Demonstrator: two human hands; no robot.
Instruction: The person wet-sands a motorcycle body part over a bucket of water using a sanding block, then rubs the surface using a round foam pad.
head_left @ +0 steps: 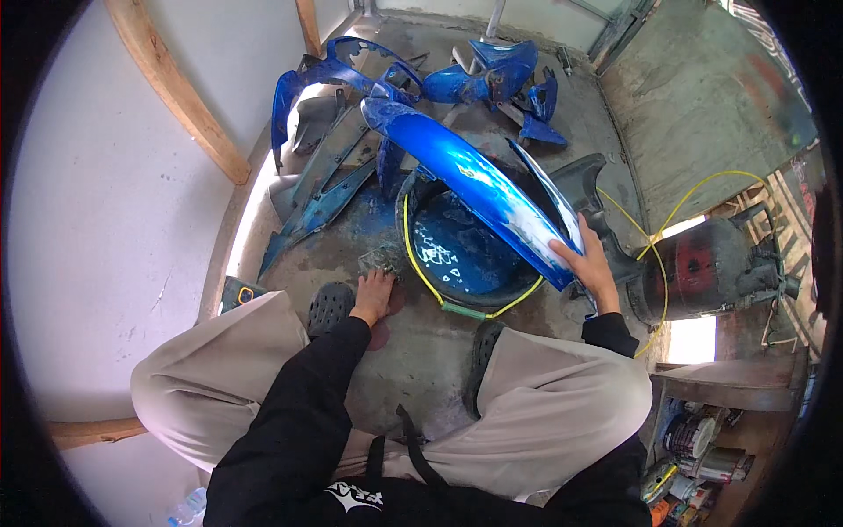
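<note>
My right hand (590, 263) grips the lower end of a long, curved blue motorcycle fender (465, 171), thumb on its face and fingers round the far edge. The fender slants over a round black tub of water (413, 263), its upper end pointing to the far left. Pale, whitish patches show on its lower part. Left of the tub, my left hand (374, 297) reaches down to the floor, fingers slightly apart, their tips at a crumpled clear plastic piece (379, 256). Reddish discs (379, 337) lie partly under that hand.
Several blue fairing parts (505, 75) lie at the back, with dark panels (329, 189) at left. A dark cylindrical tank (702, 268) and yellow hose (702, 183) stand right. A wooden shelf (738, 395) holds cans near my right knee. My sandals (332, 303) flank the tub's near side.
</note>
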